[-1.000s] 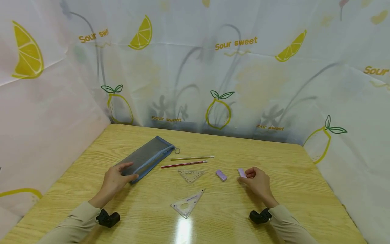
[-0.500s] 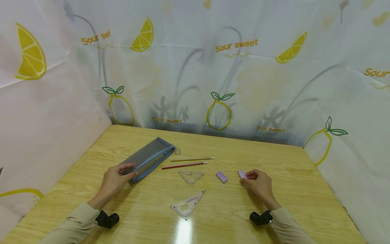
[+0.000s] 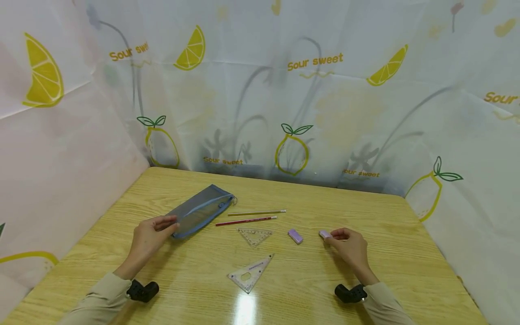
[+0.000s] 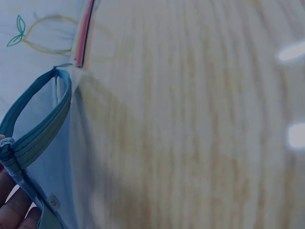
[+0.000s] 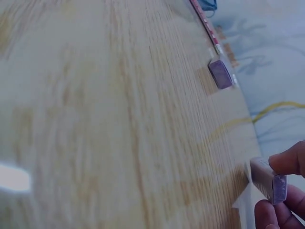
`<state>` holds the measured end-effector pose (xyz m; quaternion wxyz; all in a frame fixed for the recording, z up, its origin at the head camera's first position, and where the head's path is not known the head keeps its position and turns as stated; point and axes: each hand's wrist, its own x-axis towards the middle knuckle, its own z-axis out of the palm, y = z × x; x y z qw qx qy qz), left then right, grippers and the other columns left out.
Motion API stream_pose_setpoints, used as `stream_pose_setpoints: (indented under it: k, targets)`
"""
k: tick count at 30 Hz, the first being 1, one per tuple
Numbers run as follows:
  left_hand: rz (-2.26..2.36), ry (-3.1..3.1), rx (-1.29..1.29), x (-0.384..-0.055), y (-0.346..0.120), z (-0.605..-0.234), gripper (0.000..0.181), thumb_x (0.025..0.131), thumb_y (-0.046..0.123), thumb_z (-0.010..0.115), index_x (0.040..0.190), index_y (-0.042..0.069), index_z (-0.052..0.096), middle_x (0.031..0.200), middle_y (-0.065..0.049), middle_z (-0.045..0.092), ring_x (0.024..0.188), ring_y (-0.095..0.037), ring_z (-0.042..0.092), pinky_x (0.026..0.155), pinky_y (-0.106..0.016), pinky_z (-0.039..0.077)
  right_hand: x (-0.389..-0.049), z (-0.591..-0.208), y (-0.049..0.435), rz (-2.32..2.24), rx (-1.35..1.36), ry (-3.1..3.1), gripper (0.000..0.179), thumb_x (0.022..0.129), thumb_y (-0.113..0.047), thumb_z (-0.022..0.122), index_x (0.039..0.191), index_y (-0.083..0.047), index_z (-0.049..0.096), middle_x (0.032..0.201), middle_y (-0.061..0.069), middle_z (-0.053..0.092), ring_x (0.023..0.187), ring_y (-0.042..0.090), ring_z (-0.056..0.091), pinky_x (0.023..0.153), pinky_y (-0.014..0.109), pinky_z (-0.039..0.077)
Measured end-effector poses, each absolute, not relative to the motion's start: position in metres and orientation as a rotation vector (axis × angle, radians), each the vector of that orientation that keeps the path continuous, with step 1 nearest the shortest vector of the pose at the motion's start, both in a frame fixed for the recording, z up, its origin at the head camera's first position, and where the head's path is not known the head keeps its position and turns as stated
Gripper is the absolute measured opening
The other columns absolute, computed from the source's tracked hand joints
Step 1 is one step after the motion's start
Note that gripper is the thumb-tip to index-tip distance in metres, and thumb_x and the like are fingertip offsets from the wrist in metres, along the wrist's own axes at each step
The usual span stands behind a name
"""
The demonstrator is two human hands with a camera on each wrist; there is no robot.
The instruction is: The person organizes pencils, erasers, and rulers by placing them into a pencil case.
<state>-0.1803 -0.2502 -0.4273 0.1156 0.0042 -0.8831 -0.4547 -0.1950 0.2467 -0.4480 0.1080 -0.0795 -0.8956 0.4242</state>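
My left hand (image 3: pixel 150 239) pinches the near end of a blue mesh zip pencil case (image 3: pixel 203 212), which lies slanted on the table. In the left wrist view the unzipped mouth of the case (image 4: pixel 46 130) gapes, with the fingers (image 4: pixel 15 210) at its end. On the other side, my right hand (image 3: pixel 352 250) holds a small purple eraser (image 3: pixel 323 234) between thumb and fingers. The right wrist view shows this eraser (image 5: pixel 267 177) tilted close over the wood. A second purple eraser (image 3: pixel 295 236) lies to its left.
Between the hands lie a gold pencil (image 3: pixel 257 212), a red pencil (image 3: pixel 245 221), a small clear set square (image 3: pixel 254 231) and a larger one (image 3: pixel 258 266). A lemon-print sheet (image 3: pixel 252 90) walls the table's back and sides. A metal ring (image 3: pixel 234 201) hangs from the case.
My left hand has lifted and widened the near end of the case, so its mouth bulges. The right hand has shifted slightly right with its eraser, which has turned.
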Motion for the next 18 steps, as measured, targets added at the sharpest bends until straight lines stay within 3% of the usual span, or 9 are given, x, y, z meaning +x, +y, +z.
stream_pose_setpoints:
  k: [5,18]
  targets:
    - [-1.283,-2.554,0.013,-0.1807,-0.2517,-0.4231,0.033,0.093,0.022,0.069,0.115,-0.002,0.069,0.103,-0.016,0.071,0.083,-0.008,0.068,0.065,-0.018,0.052,-0.1937,-0.4468,0.2468,1.225,-0.22,-2.652,0.023,0.079,-0.021,0.081,0.091,-0.003,0.074,0.079,0.002,0.069,0.072,0.014,0.061,0.061,0.027,0.045]
    - [-1.296,-2.486,0.108,-0.1867,-0.2513,-0.4222,0.027,0.092,0.022,0.07,0.108,0.0,0.072,0.095,-0.014,0.072,0.074,0.001,0.064,0.061,-0.022,0.053,-0.1929,-0.4482,0.244,1.248,-0.169,-2.613,0.02,0.081,-0.021,0.079,0.09,-0.004,0.073,0.078,0.002,0.069,0.07,0.015,0.061,0.058,0.026,0.045]
